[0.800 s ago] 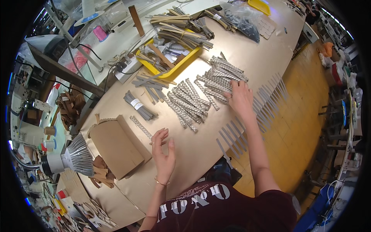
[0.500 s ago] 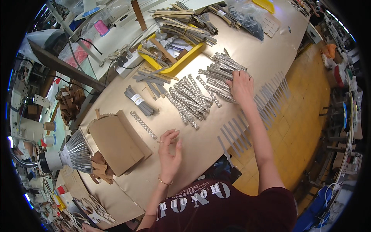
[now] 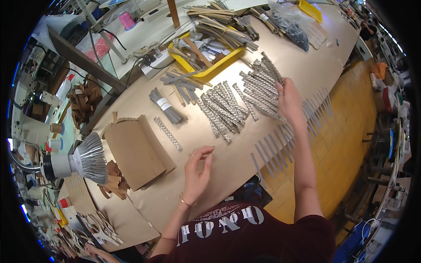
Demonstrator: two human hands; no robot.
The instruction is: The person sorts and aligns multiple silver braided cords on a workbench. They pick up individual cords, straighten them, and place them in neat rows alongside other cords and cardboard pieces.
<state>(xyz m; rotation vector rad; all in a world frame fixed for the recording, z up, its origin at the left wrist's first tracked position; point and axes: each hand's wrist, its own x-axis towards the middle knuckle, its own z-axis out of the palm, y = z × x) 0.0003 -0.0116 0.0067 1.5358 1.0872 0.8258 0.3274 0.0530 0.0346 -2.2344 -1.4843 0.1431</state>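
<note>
My right hand (image 3: 290, 103) is closed at the right side of a pile of silver-grey braided straps (image 3: 259, 90). Between its thumb and fingers is the lower end of one braided strap (image 3: 272, 70), which slants up and away to the left. A second group of braided straps (image 3: 221, 107) lies loosely fanned to the left of that pile. One single braided strap (image 3: 168, 134) rests apart, farther left. My left hand (image 3: 199, 171) hovers over the table's near side, empty, with its fingers loosely bent and the thumb apart.
Thin grey strips (image 3: 274, 153) stick out over the table's right edge. A brown cardboard piece (image 3: 133, 151) and a lamp (image 3: 90, 158) are at left. Beyond lie a banded grey bundle (image 3: 166, 106), a yellow tray (image 3: 215, 68) of scraps and several strip bundles (image 3: 223, 33).
My right hand has closed on a strap at the pile's right side and drawn it slightly away to the right. My left hand keeps nearly the same pose. The whole view has shifted a little.
</note>
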